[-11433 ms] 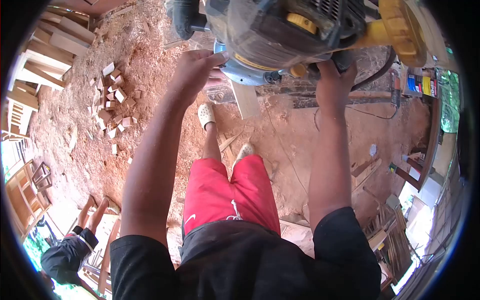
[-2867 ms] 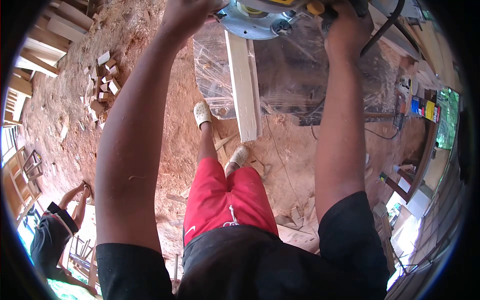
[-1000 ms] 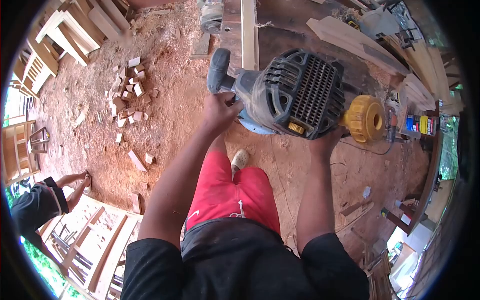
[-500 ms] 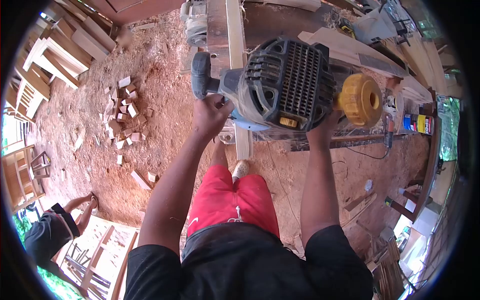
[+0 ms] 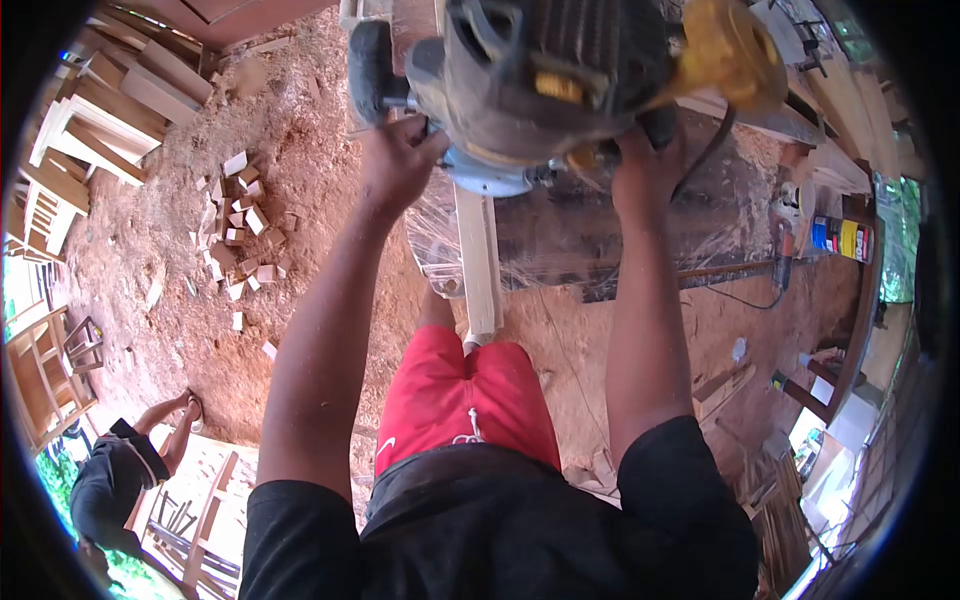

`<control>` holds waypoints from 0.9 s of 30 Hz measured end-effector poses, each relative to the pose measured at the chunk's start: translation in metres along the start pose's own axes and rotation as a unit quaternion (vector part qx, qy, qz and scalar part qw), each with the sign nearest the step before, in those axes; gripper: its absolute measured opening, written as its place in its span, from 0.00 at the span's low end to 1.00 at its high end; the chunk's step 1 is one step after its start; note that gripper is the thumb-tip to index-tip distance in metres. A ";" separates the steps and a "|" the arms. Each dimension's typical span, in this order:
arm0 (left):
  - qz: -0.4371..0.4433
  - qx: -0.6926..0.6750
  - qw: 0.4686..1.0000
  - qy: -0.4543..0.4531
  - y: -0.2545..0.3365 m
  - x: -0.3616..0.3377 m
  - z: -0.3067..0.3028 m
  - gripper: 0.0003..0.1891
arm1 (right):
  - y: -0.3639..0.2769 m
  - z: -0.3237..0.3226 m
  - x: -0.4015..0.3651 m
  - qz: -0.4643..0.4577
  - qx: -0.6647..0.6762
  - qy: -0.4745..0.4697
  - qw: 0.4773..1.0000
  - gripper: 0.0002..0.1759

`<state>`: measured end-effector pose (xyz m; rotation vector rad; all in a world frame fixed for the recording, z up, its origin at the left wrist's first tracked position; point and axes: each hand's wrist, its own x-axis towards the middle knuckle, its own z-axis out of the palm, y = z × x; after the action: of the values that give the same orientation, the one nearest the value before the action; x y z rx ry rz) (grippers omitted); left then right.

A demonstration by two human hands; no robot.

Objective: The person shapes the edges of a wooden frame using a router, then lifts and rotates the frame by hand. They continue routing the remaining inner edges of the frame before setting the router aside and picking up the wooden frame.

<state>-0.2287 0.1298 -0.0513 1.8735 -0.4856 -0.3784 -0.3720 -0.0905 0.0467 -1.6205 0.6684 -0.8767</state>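
Observation:
A large power tool that looks like a router (image 5: 560,90) fills the top middle, with a dark vented motor housing, a black side handle (image 5: 370,75), a yellow knob (image 5: 735,55) and a light blue base (image 5: 485,175). It sits over a long pale wood strip (image 5: 480,260), which runs toward my body. My left hand (image 5: 400,160) is closed at the tool's left side, just below the black handle. Below the yellow knob, my right hand (image 5: 648,170) grips the tool's right side; its fingertips are partly hidden. The cutting area under the base is out of sight.
The strip lies on a dark, dusty workbench (image 5: 620,235). A corded tool (image 5: 783,250) and cans (image 5: 840,240) are at the right. Wood offcuts (image 5: 245,225) are piled on the shavings-covered floor. Another person (image 5: 120,475) is at lower left.
Both hands and the router have moved forward, away from my body, along the strip. More of the strip's near end and the bench now shows.

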 end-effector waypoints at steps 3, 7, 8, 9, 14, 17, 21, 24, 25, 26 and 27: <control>0.038 0.027 0.999 0.012 -0.005 0.026 -0.001 0.12 | 0.017 0.006 0.024 -0.008 -0.010 -0.020 1.000 0.17; 0.035 0.048 0.998 -0.004 0.011 0.040 -0.007 0.11 | 0.034 0.012 0.043 -0.043 -0.006 -0.014 0.999 0.20; 0.040 0.043 0.998 -0.018 0.008 0.042 -0.009 0.13 | 0.035 0.013 0.044 -0.032 0.024 -0.008 0.999 0.19; 0.021 0.015 0.999 -0.026 0.006 0.044 -0.008 0.13 | 0.036 0.014 0.046 -0.022 0.054 0.000 0.998 0.18; 0.033 0.032 0.999 -0.023 0.008 0.050 -0.010 0.09 | 0.018 0.032 0.045 -0.049 0.099 -0.067 0.992 0.08; 0.043 -0.053 0.998 -0.010 0.006 0.053 -0.003 0.10 | 0.020 0.035 0.052 -0.045 0.115 -0.081 0.989 0.07; 0.041 -0.024 0.999 -0.004 0.007 0.064 -0.005 0.10 | 0.018 0.035 0.061 -0.056 0.048 -0.090 0.993 0.07; 0.011 -0.001 1.000 -0.002 0.012 0.069 -0.007 0.10 | 0.022 0.040 0.069 -0.051 0.074 -0.088 0.992 0.07; 0.001 0.007 1.000 0.002 0.016 0.070 -0.009 0.11 | 0.021 0.043 0.071 -0.051 0.076 -0.086 0.992 0.07; -0.009 0.015 1.000 0.005 0.019 0.071 -0.010 0.11 | 0.021 0.046 0.073 -0.050 0.078 -0.084 0.992 0.07; -0.010 0.032 0.999 0.008 0.022 0.073 -0.011 0.11 | 0.022 0.048 0.076 -0.052 0.080 -0.077 0.992 0.07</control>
<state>-0.1637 0.0954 -0.0290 1.9433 -0.4725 -0.3639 -0.2891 -0.1302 0.0357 -1.5704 0.3984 -0.8491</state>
